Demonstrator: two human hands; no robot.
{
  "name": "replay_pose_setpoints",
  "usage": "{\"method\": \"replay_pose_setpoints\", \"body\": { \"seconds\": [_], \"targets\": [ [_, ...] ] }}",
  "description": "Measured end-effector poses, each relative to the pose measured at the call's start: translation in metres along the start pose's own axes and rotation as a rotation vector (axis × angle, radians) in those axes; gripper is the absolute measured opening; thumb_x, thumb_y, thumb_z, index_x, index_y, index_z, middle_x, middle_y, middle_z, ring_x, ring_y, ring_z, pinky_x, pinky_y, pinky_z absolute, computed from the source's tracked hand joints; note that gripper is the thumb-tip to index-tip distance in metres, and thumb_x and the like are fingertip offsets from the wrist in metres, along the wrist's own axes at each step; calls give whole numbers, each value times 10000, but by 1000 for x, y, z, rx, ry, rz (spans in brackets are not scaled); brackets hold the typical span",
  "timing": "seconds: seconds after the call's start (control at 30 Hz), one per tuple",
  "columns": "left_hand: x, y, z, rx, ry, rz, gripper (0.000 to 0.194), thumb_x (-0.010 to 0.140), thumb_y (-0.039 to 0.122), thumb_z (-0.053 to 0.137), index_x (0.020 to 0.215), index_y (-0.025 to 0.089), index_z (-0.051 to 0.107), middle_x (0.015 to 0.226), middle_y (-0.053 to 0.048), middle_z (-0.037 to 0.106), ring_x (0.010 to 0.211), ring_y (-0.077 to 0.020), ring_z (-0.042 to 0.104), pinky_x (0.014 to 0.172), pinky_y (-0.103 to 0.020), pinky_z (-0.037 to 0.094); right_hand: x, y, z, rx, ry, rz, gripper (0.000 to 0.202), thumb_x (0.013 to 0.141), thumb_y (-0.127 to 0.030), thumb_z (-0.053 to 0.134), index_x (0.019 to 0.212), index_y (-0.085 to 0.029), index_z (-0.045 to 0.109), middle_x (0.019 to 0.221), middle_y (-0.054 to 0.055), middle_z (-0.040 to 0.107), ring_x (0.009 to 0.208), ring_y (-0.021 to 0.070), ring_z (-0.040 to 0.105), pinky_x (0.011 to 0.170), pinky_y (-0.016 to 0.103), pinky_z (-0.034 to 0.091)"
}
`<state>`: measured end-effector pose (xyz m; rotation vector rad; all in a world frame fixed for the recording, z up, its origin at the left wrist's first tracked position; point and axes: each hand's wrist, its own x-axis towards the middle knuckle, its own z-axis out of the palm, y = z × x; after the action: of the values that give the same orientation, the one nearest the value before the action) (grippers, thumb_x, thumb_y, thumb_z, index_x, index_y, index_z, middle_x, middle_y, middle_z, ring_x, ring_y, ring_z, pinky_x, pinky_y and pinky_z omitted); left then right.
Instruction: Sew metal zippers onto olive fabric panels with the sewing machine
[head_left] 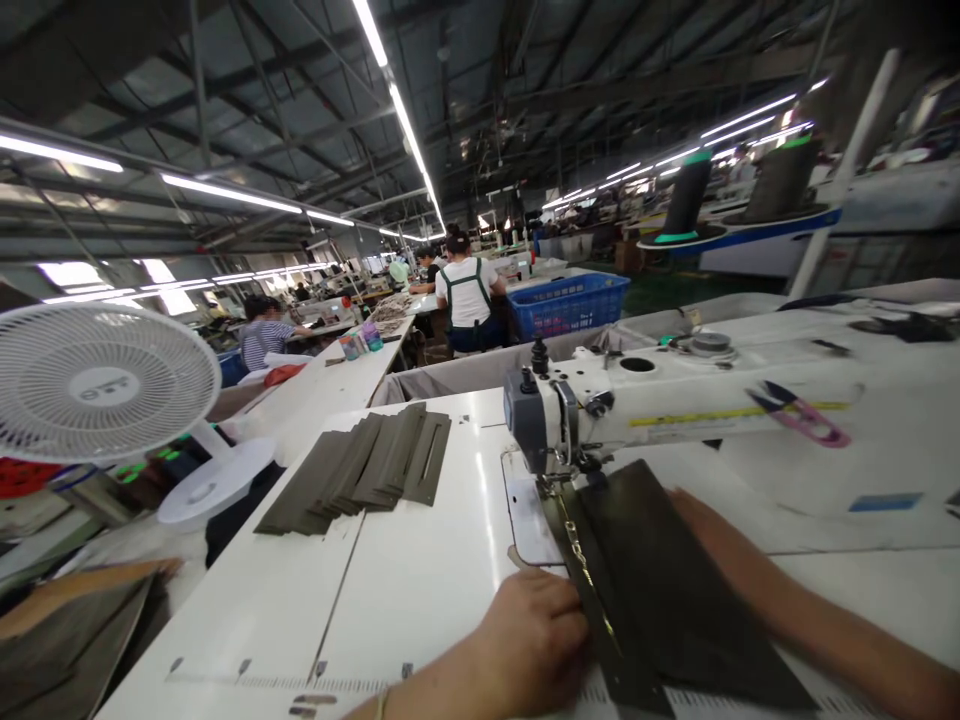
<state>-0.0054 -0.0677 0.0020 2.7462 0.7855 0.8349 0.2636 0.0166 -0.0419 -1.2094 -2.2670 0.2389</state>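
Observation:
A dark grey-green fabric piece (667, 590) lies on the white table under the head of a sewing machine (551, 410). Along its left strip runs a gold zipper (581, 560) with a metal pull. My left hand (536, 635) is at the strip's left edge, its fingers curled closed against the fabric. My right hand (681, 505) is at the far right edge of the piece, mostly hidden behind the raised fabric, so its fingers cannot be made out. To the left on the table rests a fanned stack of similar grey-green pieces (367, 465).
A white fan (105, 385) stands at the left. Pink-handled snips (806, 415) lie on the machine arm. Thread cones (686, 200) stand on a blue rack at the upper right. Beyond the machine are a blue basket (570, 305) and several people seated at tables.

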Motion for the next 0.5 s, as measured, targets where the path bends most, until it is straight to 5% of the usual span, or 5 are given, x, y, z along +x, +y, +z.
{"method": "replay_pose_setpoints", "body": {
  "seconds": [0.13, 0.27, 0.4, 0.5],
  "targets": [
    [11, -15, -8, 94, -15, -162, 219, 823, 143, 400, 942, 161, 583, 941, -79, 646, 877, -180, 605, 815, -324, 460, -11, 10, 17, -68, -8, -71, 307, 800, -319, 505, 1039, -186, 645, 1179, 119, 597, 1121, 298, 515, 1016, 496, 309],
    [29, -34, -2, 238, -59, -255, 155, 771, 145, 485, 873, 157, 602, 969, -83, 642, 1005, -216, 561, 953, -393, 394, -13, 5, 8, 40, 41, -55, 315, 799, -378, 476, 979, -194, 657, 1083, 113, 645, 1076, 298, 550, 992, 473, 354],
    [30, -34, 7, 346, -95, -275, 193, 725, 110, 513, 889, 156, 604, 981, -89, 637, 1044, -235, 532, 1014, -439, 336, 0, -6, -18, 201, 65, 266, 480, 910, -434, 231, 958, -181, 636, 916, 81, 685, 870, 221, 637, 788, 333, 501],
    [29, -30, 7, 377, -84, -300, 224, 693, 98, 513, 890, 152, 604, 962, -96, 631, 1027, -250, 526, 1022, -474, 318, 18, -11, -25, 112, 3, 415, 532, 916, -456, 185, 795, -192, 630, 680, 32, 664, 652, 182, 632, 616, 269, 493]
  ]
}}
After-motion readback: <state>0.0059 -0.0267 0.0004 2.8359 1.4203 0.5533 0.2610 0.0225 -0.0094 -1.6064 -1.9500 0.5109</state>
